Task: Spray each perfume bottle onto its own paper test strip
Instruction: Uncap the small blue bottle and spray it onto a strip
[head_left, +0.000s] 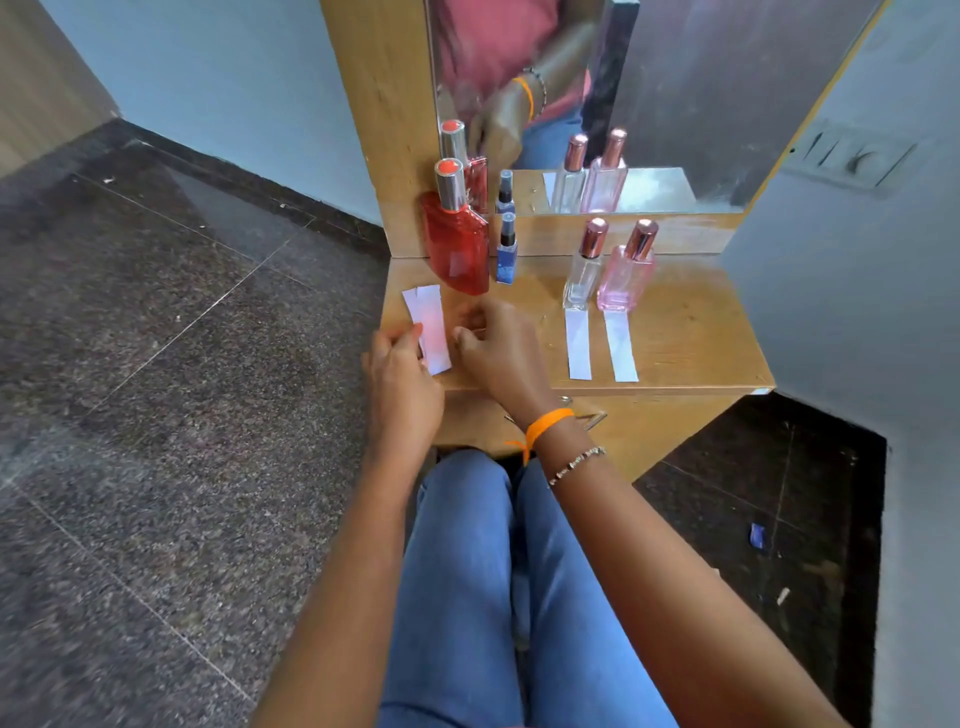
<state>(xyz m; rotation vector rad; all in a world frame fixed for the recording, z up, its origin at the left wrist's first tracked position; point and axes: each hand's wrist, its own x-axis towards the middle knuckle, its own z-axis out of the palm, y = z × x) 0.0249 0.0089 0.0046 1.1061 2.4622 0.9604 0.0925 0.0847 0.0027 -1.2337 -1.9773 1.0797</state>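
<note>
Separating two strips
Left hand (400, 374) and right hand (493, 343) pinch overlapped strips (430, 327); slide one free before red bottle (457, 249).

Soft, even daylight, a bit blurry all over.

The mirror (675, 93) is hazy and smeared. The floor (156, 364) below it to the left shows a pale shine. Walls beside the mirror bend at the picture's edges. Shadows are faint, and the right hand (498, 343) looks slightly blurred.
</note>
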